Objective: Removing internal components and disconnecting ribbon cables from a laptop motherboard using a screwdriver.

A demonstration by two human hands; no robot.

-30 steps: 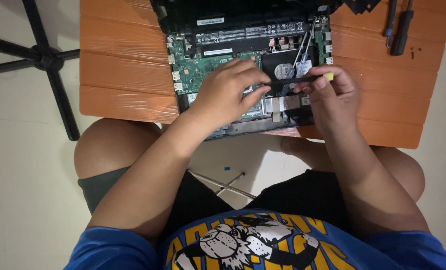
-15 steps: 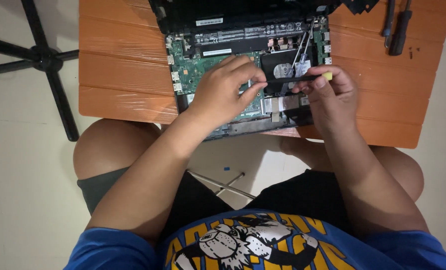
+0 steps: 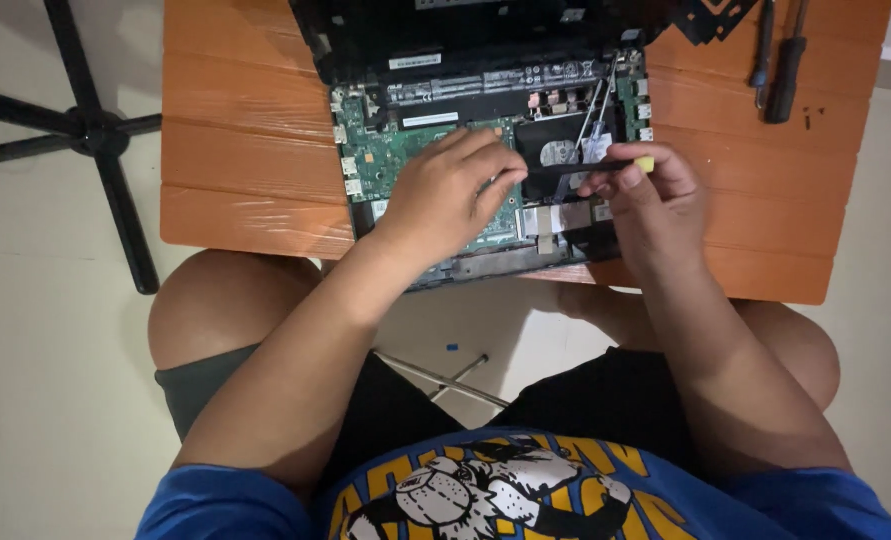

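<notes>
Our left hand rests palm-down on the green circuit board inside the opened laptop, fingers curled and spread over the board, their tips near the left edge of the black drive; we cannot tell whether they pinch anything. Our right hand is closed around a slim screwdriver with a yellow end, pinched between thumb and fingers; its dark shaft runs leftward across the drive, just above the short flat ribbon cable near the laptop's front edge.

We see the laptop lying bottom-up with its cover off, like a shallow tray: the board fills its left and middle, the drive sits in the right-hand bay with a round silver label, and a long black strip spans the back. Two thin silver wires cross the drive bay at a slant.

We have the laptop sitting at the middle of the orange wooden table, its front edge close to the table's near edge. Near the far right corner lie two dark-handled tools side by side, and a black perforated bracket lies just left of them.

Under the table, between our knees, thin metal rods and a small blue bit lie on the pale floor. Off to the left stands a black chair base.
</notes>
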